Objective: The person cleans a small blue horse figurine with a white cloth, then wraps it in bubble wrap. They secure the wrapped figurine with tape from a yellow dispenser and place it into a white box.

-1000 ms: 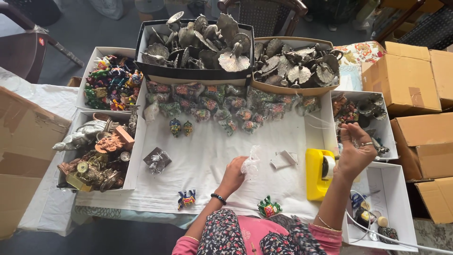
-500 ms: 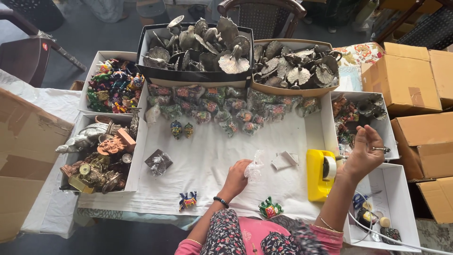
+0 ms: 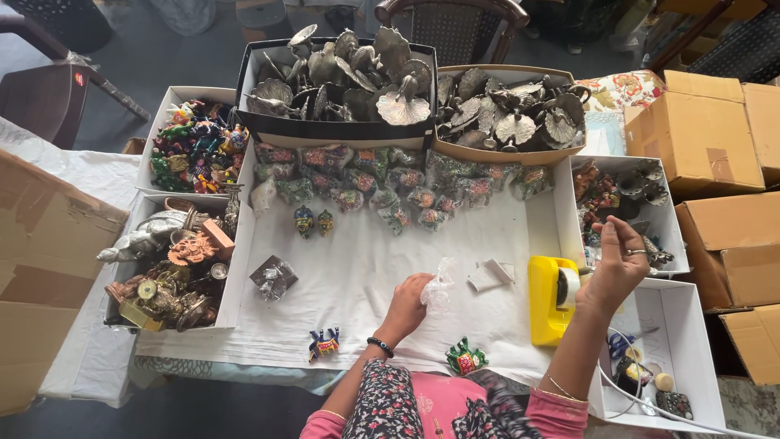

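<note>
My left hand (image 3: 409, 302) rests on the white tablecloth and pinches a crumpled clear plastic wrapper (image 3: 439, 284). My right hand (image 3: 615, 264) is raised just right of the yellow tape dispenser (image 3: 552, 296), fingers pinched together; it seems to hold a strip of clear tape, though the tape itself is too thin to make out. A green painted figurine (image 3: 465, 358) and a blue painted figurine (image 3: 323, 344) stand at the near table edge. A small plastic-wrapped piece (image 3: 274, 277) lies to the left.
Rows of wrapped colourful figurines (image 3: 382, 183) line the back of the cloth. Behind them stand two boxes of metal peacock pieces (image 3: 357, 77). White boxes of trinkets (image 3: 175, 268) sit left, others right (image 3: 630, 203). Cardboard cartons (image 3: 703, 134) stack at the far right.
My right hand has drifted slightly down and toward the tape dispenser. My left hand stays on the wrapper in nearly the same place.
</note>
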